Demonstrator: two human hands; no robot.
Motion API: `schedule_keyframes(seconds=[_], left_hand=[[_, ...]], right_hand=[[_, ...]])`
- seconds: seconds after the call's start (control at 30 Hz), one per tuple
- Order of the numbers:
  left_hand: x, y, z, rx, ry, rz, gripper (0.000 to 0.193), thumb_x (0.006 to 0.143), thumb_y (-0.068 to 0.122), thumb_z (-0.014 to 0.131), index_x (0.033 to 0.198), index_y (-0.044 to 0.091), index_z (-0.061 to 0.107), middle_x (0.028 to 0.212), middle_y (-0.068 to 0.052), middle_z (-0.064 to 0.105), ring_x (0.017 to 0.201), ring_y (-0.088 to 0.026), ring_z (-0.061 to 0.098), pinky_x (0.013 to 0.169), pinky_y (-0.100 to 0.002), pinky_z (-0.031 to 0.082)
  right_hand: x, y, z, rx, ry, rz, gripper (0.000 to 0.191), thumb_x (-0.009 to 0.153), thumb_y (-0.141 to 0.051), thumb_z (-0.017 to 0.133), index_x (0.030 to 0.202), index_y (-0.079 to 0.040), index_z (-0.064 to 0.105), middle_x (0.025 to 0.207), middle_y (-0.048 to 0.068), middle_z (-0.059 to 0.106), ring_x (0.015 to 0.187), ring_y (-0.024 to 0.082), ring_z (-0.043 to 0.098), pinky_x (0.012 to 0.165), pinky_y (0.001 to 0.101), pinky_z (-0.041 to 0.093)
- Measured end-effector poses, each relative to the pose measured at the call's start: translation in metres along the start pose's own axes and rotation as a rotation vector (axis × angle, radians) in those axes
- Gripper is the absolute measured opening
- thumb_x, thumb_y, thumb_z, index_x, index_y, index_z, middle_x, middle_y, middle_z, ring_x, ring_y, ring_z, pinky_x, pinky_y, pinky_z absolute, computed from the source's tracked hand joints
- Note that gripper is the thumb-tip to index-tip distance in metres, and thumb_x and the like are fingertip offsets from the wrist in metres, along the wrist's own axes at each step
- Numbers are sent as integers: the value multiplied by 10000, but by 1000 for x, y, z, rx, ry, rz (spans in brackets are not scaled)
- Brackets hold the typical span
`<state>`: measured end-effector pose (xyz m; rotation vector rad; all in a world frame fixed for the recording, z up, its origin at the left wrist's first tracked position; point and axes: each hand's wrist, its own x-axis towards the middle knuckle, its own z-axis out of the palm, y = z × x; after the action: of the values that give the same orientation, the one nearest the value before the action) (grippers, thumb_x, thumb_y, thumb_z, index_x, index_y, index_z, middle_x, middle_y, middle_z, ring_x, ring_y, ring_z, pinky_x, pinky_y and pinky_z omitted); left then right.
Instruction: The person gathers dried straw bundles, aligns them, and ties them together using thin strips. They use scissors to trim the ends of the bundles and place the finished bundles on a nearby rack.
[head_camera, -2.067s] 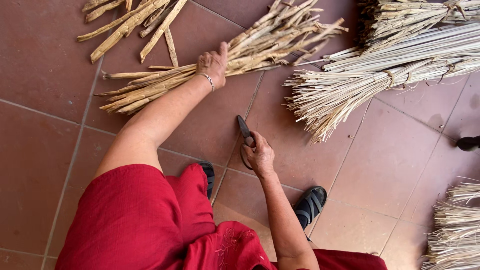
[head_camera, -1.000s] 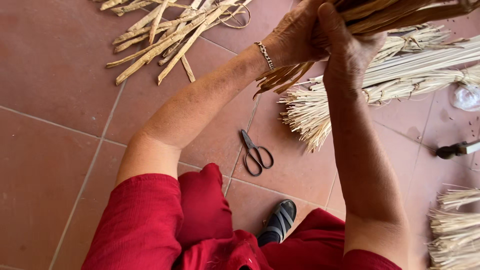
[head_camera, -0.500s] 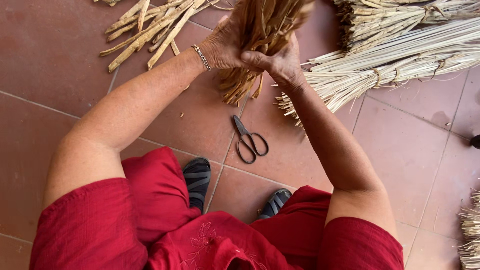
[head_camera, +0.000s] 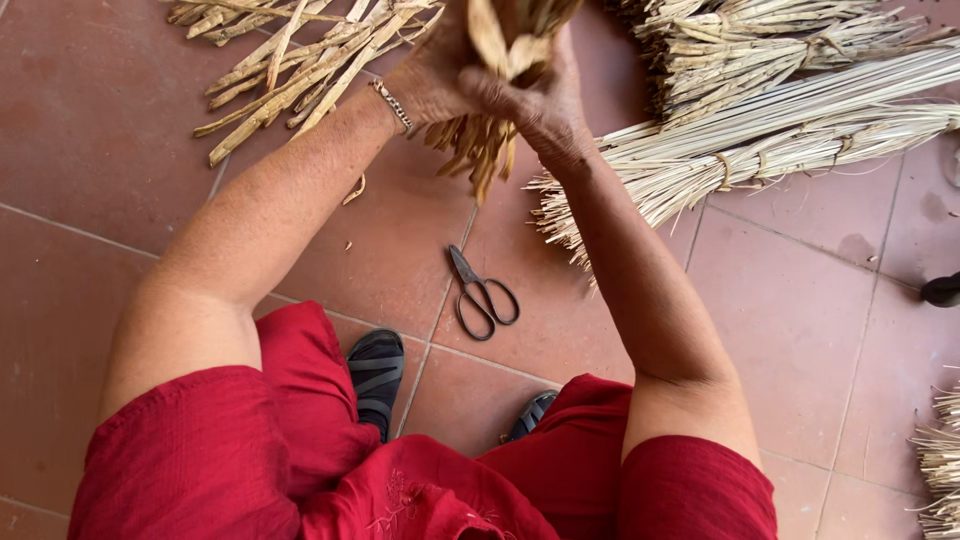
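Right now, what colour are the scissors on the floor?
Dark grey to black metal scissors, lying on reddish-brown tiles; the head view shows them clearly.

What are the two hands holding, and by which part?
Both the left hand and right hand grip one bundle of dry tan stalks around its upper part.

just the one head cam, looking steeply down, close over the arms; tiled floor (head_camera: 120, 130) fills the background
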<state>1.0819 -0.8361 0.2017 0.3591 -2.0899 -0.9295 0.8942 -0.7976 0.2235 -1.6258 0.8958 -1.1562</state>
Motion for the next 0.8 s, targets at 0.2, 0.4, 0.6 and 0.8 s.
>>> schedule_keyframes(seconds=[0.2, 0.4, 0.6, 0.8], left_hand=[[6, -8, 13, 593, -12, -53, 762, 953, 167, 879, 1524, 157, 373, 1505, -50, 475, 1436, -235, 472, 1287, -437, 349], [17, 18, 20, 359, 191, -62, 847, 939, 267, 798, 1548, 101, 234, 1527, -93, 412, 1418, -240, 465, 1247, -436, 393], [-2, 4, 21, 343, 85, -40, 734, 1049, 307, 647, 1568, 89, 176, 1526, -101, 405, 1392, -215, 497, 1218, -412, 455], [-5, -12, 29, 165, -53, -207, 585, 1080, 359, 608, 1501, 33, 364, 1408, -109, 523, 1306, -194, 571, 1160, -346, 502]], right_hand=[[3, 9, 3, 33, -6, 26, 985, 761, -362, 986, 1474, -55, 379, 1408, 146, 580, 1347, 295, 584, 1189, 457, 495], [9, 8, 12, 18, 74, 303, 737, 873, -406, 837, 1420, -38, 506, 1324, 117, 677, 1263, 243, 666, 1106, 411, 570], [-2, 8, 11, -184, -108, 122, 796, 846, -400, 863, 1424, -40, 452, 1292, 156, 652, 1184, 283, 623, 1020, 429, 561], [-3, 4, 14, -273, -109, 181, 763, 926, -491, 781, 1434, -40, 434, 1347, 159, 664, 1267, 268, 655, 1077, 404, 555]])
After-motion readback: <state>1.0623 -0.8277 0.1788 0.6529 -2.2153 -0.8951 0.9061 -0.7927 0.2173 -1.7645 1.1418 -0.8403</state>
